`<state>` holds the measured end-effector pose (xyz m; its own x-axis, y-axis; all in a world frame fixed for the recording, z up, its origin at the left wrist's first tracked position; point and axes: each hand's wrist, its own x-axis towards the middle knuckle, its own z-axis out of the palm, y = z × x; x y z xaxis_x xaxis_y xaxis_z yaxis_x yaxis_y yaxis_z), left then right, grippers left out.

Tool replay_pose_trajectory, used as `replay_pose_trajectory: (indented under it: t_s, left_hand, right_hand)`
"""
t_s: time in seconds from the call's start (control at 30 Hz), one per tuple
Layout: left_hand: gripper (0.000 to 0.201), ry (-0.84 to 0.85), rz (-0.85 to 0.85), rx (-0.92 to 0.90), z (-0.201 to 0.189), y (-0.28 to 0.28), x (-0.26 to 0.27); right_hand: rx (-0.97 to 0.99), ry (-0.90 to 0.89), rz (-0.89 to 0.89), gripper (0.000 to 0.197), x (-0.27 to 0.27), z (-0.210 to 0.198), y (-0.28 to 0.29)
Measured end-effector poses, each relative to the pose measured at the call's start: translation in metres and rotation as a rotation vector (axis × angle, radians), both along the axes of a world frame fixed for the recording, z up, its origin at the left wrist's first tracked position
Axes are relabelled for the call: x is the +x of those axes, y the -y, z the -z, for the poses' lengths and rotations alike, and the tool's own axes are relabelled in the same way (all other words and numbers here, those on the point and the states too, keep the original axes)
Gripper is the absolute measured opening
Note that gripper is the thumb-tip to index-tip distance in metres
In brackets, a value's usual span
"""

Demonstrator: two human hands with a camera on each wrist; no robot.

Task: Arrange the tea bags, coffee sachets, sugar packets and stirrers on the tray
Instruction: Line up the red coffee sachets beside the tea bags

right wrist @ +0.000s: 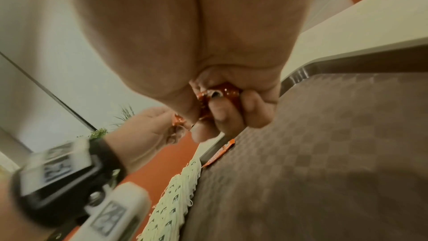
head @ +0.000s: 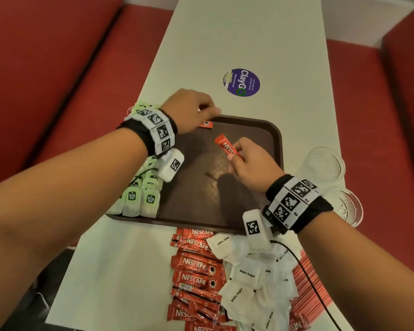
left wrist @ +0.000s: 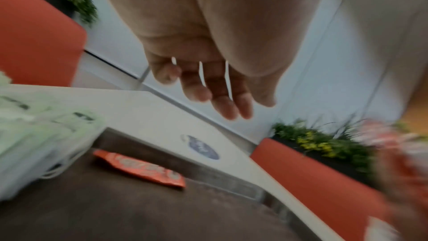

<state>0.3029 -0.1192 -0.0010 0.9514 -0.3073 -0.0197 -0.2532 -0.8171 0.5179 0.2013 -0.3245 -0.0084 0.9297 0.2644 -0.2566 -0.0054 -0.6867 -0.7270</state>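
A brown tray [head: 268,130] lies on the white table. Green-tagged tea bags [head: 144,197] stand in a row along its left side. My left hand [head: 196,111] hovers over the tray's far left corner, fingers [left wrist: 217,98] loosely extended and holding nothing. Just below it a red coffee sachet [head: 206,124] [left wrist: 141,169] lies flat on the tray. Over the tray's middle, my right hand [head: 246,163] grips another red coffee sachet [head: 226,146] [right wrist: 217,96], which sticks out toward the far left. Loose coffee sachets [head: 194,266], white sugar packets [head: 253,278] and red stirrers [head: 304,271] lie on the table in front of the tray.
Two clear plastic cups [head: 323,163] [head: 344,206] stand right of the tray. A round purple sticker [head: 242,82] is on the table beyond it. Red bench seats [head: 58,68] run along both sides of the narrow table. A black cable [head: 304,268] crosses the sugar packets.
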Motion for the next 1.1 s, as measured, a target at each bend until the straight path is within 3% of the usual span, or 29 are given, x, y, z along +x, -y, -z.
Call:
replay_pose_trajectory:
  t_s: [0.1, 0.2, 0.43, 0.53, 0.63, 0.8, 1.1]
  left_hand:
    - [0.024, -0.097, 0.243, -0.094, -0.014, 0.009, -0.037]
    - [0.014, -0.032, 0.342, 0.033, -0.006, 0.010, -0.049]
    - [0.004, -0.147, 0.111, 0.354, 0.024, -0.023, -0.025]
    - [0.005, -0.167, 0.010, 0.435, 0.038, -0.027, -0.016]
    - [0.007, -0.084, -0.042, 0.534, 0.045, -0.025, -0.010]
    - [0.016, -0.108, -0.018, 0.532, 0.044, -0.019, 0.002]
    - [0.006, -0.127, -0.066, 0.631, 0.038, -0.003, 0.026]
  right_hand:
    - [-0.029, -0.001, -0.022, 0.009, 0.000, 0.001, -0.002]
    - [-0.020, 0.027, -0.006, 0.008, -0.002, 0.000, -0.005]
    - [-0.266, -0.044, -0.038, 0.027, -0.020, 0.012, 0.005]
    - [-0.284, -0.028, -0.168, 0.018, -0.036, 0.006, 0.004]
    - [-0.312, 0.003, -0.382, 0.011, -0.054, -0.002, -0.005]
    - [-0.371, -0.015, -0.657, 0.022, -0.085, 0.005, -0.020]
    - [-0.567, -0.008, -0.763, 0.041, -0.099, 0.023, -0.033]
